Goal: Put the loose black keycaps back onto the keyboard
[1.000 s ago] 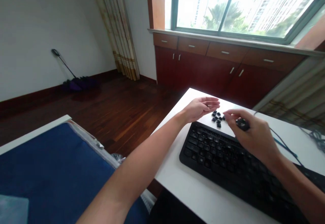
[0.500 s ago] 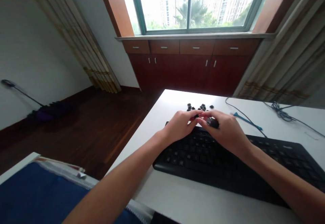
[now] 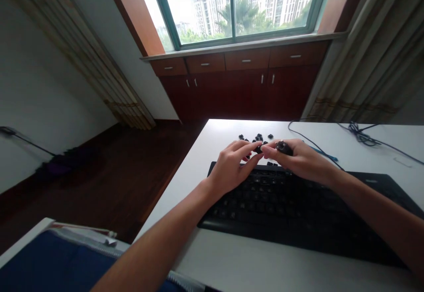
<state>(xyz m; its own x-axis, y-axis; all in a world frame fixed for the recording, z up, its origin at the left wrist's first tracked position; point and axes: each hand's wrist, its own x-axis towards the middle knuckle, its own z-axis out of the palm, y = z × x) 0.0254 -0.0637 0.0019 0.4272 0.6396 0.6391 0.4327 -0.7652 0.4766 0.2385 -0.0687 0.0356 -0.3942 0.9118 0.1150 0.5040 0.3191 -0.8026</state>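
Above the far edge of a black keyboard (image 3: 265, 230), my two hands meet at the fingertips. Between the thumb and fingers of my left hand (image 3: 228, 164) is a small black keycap (image 3: 258, 149). My right hand (image 3: 308, 161) is closed around a short, rounded black object (image 3: 284, 147) with a shiny spot; its exact kind is unclear. The right thumb reaches to the keycap. Several loose black keycaps (image 3: 259, 137) lie on the white table just beyond my hands, partly hidden by my fingers.
A thin blue stick-like tool (image 3: 320, 152) lies right of my right hand, partly hidden. A black cable (image 3: 361, 135) is bundled on the white table (image 3: 192, 248). Blue fabric with a zip (image 3: 59, 261) sits at lower left. Wooden cabinets (image 3: 232, 86) stand under the window.
The camera view has tilted slightly. My right hand has turned, showing more of the rounded black object, and the fingertips have shifted around the keycap.
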